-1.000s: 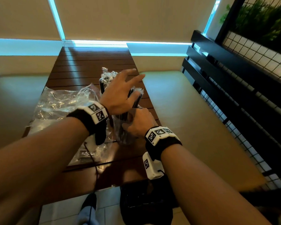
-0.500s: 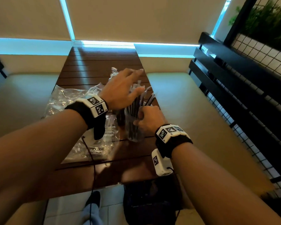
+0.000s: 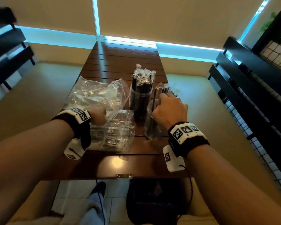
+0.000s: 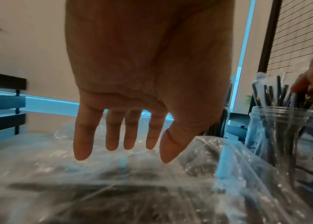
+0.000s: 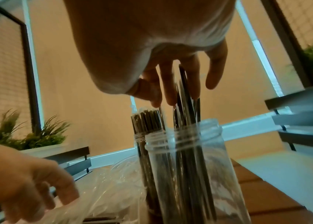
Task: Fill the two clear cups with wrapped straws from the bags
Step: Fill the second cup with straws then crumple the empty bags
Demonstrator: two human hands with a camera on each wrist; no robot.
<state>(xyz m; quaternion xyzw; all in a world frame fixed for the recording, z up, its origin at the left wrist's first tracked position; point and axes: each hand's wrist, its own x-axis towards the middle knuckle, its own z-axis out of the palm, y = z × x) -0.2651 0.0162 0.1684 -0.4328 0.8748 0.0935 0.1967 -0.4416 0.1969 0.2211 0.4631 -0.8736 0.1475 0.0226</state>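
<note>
Two clear cups stand on the slatted wood table (image 3: 120,59). The far cup (image 3: 139,101) is packed with black wrapped straws (image 5: 146,119). The near cup (image 3: 151,127) (image 5: 190,166) (image 4: 278,128) holds a looser bunch. My right hand (image 3: 169,109) (image 5: 171,84) is over this cup, thumb and fingers closed round the tops of its straws. My left hand (image 3: 98,116) (image 4: 132,91) hovers just above a clear bag of straws (image 3: 115,135) (image 4: 132,189), fingers straight and spread, holding nothing.
A crumpled clear bag (image 3: 91,93) lies behind the left hand. One loose wrapped straw (image 3: 123,175) lies at the table's near edge. Beige benches (image 3: 31,95) flank the table, a black rail (image 3: 250,95) runs on the right, and a dark bag (image 3: 152,200) sits on the floor.
My left hand has left the straw tops in the near cup and moved left and down over the bag. My right hand has shifted from the cup's rim up onto the straw tops.
</note>
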